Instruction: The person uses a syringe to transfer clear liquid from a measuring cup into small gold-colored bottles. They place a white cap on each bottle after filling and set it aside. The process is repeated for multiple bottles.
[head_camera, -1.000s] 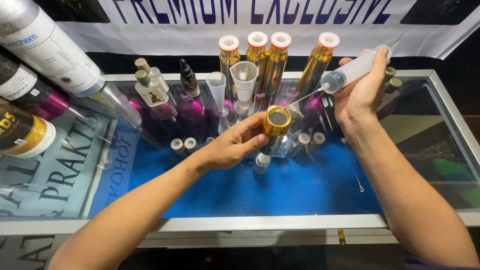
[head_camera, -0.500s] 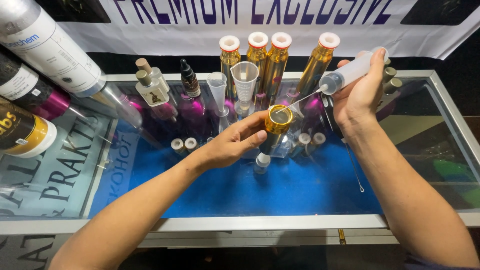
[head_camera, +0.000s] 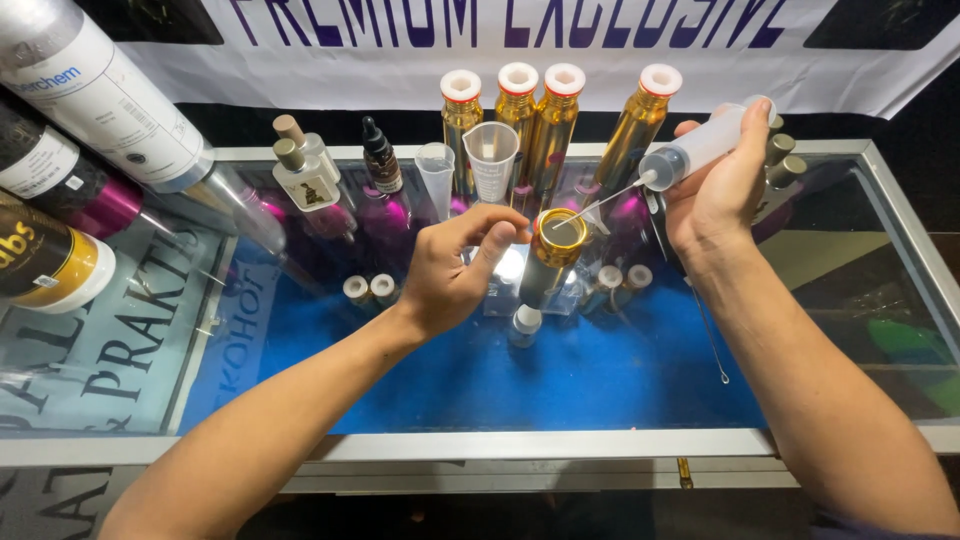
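Since the frames before, almost nothing has shifted: our left hand (head_camera: 455, 270) sits a touch looser beside the gold bottle (head_camera: 552, 262), and the syringe (head_camera: 690, 152) keeps the same slant.

The glass counter (head_camera: 880, 260) is the biggest thing here, a flat metal-framed case top with a blue mat (head_camera: 560, 370) showing under it. Behind it hangs a white fabric banner (head_camera: 420, 50) with purple lettering. At far left, big cylinders lean in: a white-labelled metal canister (head_camera: 95, 90), a dark one with a magenta band (head_camera: 70, 185), and a black and yellow one (head_camera: 45, 265).

Along the back stand four tall shiny gold bottles (head_camera: 545, 125) with white-rimmed necks, a clear plastic measuring cup (head_camera: 492, 160), a small clear cylinder (head_camera: 436, 178), a dark dropper bottle (head_camera: 380, 160) and square glass perfume bottles (head_camera: 305, 180). Small capped vials (head_camera: 368, 290) lie low on the mat, with more by the gold bottle's base.

The left hand is half curled, thumb and forefinger near each other but pinching nothing; its fingertips look just beside the gold bottle's open neck, contact unclear. The bottle stands mid-counter, tilted slightly.

Our right hand (head_camera: 720, 195) wraps the clear plastic syringe, thumb over the plunger end, fingers closed round the barrel. Its thin needle (head_camera: 595, 208) reaches the bottle's mouth.
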